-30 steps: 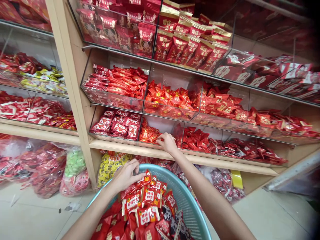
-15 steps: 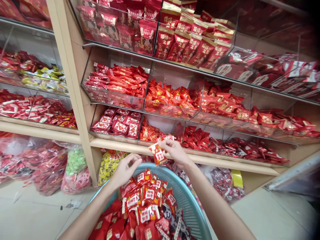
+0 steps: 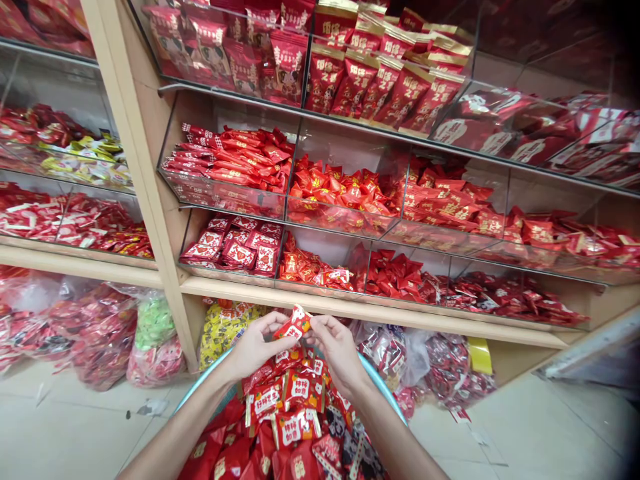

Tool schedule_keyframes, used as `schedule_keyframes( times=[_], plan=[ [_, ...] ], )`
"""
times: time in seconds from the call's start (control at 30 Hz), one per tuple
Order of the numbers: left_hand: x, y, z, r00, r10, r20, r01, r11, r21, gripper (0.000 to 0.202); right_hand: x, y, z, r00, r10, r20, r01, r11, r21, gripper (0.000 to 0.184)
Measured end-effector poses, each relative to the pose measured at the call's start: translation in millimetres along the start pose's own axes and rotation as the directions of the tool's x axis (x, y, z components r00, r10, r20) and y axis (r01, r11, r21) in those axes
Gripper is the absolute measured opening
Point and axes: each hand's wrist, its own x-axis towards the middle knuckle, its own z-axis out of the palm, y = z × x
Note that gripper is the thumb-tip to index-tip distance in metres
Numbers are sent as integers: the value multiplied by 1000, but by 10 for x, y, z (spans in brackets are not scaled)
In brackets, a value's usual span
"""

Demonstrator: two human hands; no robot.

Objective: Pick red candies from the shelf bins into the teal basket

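Note:
Between my two hands, over the far side of a teal plastic basket (image 3: pixel 393 399), is a small red wrapped candy (image 3: pixel 294 325) with white and orange print. My left hand (image 3: pixel 257 345) pinches its left side, thumb in front. My right hand (image 3: pixel 336 347) has thumb and finger closed on its right edge. Below, the basket holds many red candy packets (image 3: pixel 296 427), some with white lettering and gold ends, others plain red or black-and-white. My forearms hide parts of the basket's rim.
Wooden shelves (image 3: pixel 375 308) with clear-fronted bins of red packets stand ahead. Below them sit bags of yellow candies (image 3: pixel 224 330) and dark red candies (image 3: pixel 447 367). Farther left are bags of red candies (image 3: pixel 103 333) and green ones (image 3: pixel 154 322) on the tiled floor (image 3: pixel 65 427).
My right hand has brought the candy down and left from the shelf edge to above the basket. My left hand has moved in and taken hold of it too.

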Motion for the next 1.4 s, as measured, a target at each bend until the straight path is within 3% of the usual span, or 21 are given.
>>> schedule_keyframes(
  times=[0.2, 0.4, 0.67, 0.97, 1.23, 1.4],
  plan=[
    [31, -8, -41, 996, -76, -55, 64, 980, -188, 29, -152, 54, -64, 998, 55, -6, -54, 987, 150, 20],
    [23, 32, -34, 998, -47, -40, 41, 987, -153, 20, -166, 61, -130, 995, 99, 20, -100, 989, 109, 21],
    [-1, -38, -43, 999, -44, 12, 44, 999, 22, 19, -115, 88, -244, 992, -118, -41, 111, 985, -134, 19],
    [15, 73, -25, 999, 13, -41, -8, 993, 120, 26, -108, 41, -279, 978, -202, -41, 183, 942, -281, 21],
    [24, 17, -32, 999, -23, 23, 21, 996, 89, 26, -70, 27, -407, 992, -77, -98, 50, 967, -250, 23],
    [24, -21, -35, 1000, -13, 3, 13, 999, 31, 27, -92, -109, -591, 999, 40, -3, -39, 954, -297, 30]
  ],
)
